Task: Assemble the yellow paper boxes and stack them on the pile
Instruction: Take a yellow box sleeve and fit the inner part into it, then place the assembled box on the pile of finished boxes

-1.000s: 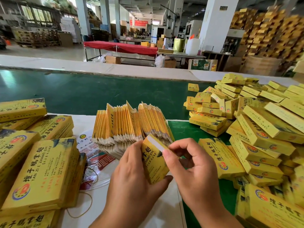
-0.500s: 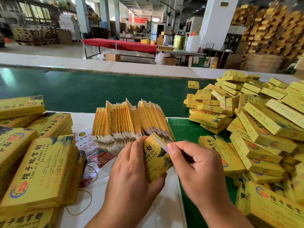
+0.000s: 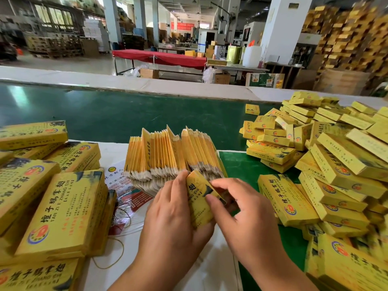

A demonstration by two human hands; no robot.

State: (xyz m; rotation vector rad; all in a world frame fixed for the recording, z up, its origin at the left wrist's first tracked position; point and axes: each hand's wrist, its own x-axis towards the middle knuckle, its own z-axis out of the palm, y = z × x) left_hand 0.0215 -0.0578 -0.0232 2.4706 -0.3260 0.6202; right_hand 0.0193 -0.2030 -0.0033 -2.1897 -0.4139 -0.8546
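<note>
Box (image 3: 199, 201) of yellow card stands tilted between both hands above the bench (image 3: 212, 267), long axis running up and away; left hand (image 3: 174, 219) grips its near side, right hand (image 3: 243, 215) fingers (image 3: 212, 199) pinch its upper right end, the pile (image 3: 344, 164) lying to the right.

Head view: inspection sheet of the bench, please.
Surface: green mat, white sheet under the hands.
Job's things: box in hand; upright flat blanks; assembled pile at right.
Clutter: larger yellow boxes at left, printed plastic bag, rubber band.
Grippers: left hand grips the box; right hand pinches its end.
Cables: nothing seen.
Surroundings: factory hall, red-covered table, stacked cartons.
</note>
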